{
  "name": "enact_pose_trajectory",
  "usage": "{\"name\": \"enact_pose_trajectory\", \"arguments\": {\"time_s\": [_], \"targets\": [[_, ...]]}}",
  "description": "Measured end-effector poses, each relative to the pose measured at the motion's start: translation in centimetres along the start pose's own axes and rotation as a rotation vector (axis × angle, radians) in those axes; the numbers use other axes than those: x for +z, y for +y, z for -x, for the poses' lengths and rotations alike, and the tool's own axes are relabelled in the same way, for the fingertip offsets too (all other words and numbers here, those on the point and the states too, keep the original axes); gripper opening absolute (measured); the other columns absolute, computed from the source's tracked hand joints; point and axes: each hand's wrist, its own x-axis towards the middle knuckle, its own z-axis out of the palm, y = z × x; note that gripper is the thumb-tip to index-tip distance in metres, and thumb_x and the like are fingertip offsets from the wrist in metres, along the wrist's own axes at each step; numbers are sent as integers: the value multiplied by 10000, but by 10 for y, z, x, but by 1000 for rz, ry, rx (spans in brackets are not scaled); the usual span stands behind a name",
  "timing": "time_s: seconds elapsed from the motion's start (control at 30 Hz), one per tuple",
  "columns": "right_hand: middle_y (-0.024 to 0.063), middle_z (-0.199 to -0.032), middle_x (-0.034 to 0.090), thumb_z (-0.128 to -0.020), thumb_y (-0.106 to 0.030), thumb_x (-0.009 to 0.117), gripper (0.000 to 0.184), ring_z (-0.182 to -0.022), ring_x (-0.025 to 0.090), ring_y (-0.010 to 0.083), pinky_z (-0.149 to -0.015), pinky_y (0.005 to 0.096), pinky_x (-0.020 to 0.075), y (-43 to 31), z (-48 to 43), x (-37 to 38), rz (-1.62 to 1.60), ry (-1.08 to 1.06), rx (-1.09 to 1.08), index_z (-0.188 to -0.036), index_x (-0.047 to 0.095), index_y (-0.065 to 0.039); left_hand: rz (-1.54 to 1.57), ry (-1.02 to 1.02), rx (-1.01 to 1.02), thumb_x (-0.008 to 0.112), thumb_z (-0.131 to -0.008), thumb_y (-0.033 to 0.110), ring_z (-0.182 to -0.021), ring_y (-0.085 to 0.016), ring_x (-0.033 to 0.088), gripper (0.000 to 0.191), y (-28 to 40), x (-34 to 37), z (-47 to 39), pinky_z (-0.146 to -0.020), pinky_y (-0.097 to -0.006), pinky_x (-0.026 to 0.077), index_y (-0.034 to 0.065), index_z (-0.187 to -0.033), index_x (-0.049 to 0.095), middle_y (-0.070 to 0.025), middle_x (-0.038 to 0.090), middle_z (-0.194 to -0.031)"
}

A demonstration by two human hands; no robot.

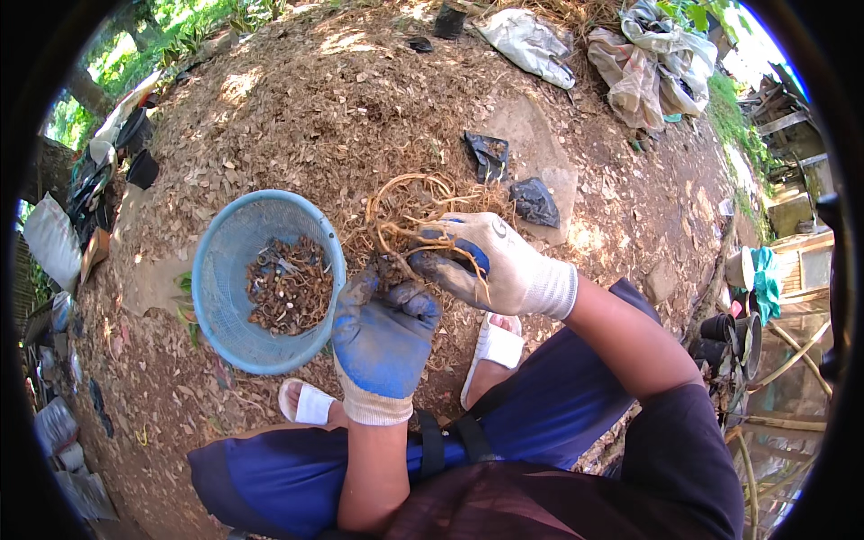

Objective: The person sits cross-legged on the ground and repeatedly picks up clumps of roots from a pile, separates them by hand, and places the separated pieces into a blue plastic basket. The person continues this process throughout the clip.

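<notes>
My left hand (386,334), in a blue-coated work glove caked with soil, is palm up with its fingers curled on a dark, soil-covered clump at the base of some roots. My right hand (482,266), in a matching white glove with a soiled blue palm, grips the tan, curling roots (412,233) just beside it. Some root ends loop above the gloves and one hangs past the right fingers. To the left of my left hand stands a round blue plastic mesh basket (270,196), partly filled with brown chips, bits of root and debris.
Two pieces of black plastic (534,202) lie on the ground beyond my right hand, near a flat slab (540,135). White sacks (530,44) lie at the far right. Black pots (143,169) stand at the left, others (719,327) at the right. My sandalled feet flank the work area.
</notes>
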Motion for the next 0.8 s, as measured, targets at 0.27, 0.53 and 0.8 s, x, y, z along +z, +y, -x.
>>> {"name": "enact_pose_trajectory", "arguments": {"time_s": [0.27, 0.53, 0.8], "targets": [[230, -1069, 728, -1008, -160, 693, 279, -984, 718, 432, -874, 460, 580, -2, -6, 3, 10, 133, -137, -1225, 675, 14, 76, -50, -64, 605, -1037, 242, -857, -178, 530, 239, -2, 11, 7, -848, -369, 458, 34, -1135, 666, -65, 589, -994], [211, -986, 711, -997, -191, 687, 246, -920, 704, 389, -840, 443, 571, -3, -8, -15, 35, 17, 162, -1170, 695, -15, -156, -86, 99, 664, -1004, 172, -954, -192, 616, 251, -1, 2, 6, -897, -388, 519, 44, -1220, 669, -68, 679, -1070], [199, -1068, 732, -968, -243, 748, 352, -973, 730, 375, -860, 458, 586, 4, 1, -7, 191, -9, 7, -1235, 707, -17, -596, 28, 376, 709, -995, 105, -1023, -197, 677, 336, -1, 1, 6, -913, -390, 571, 58, -1312, 610, -73, 701, -1150]]}}
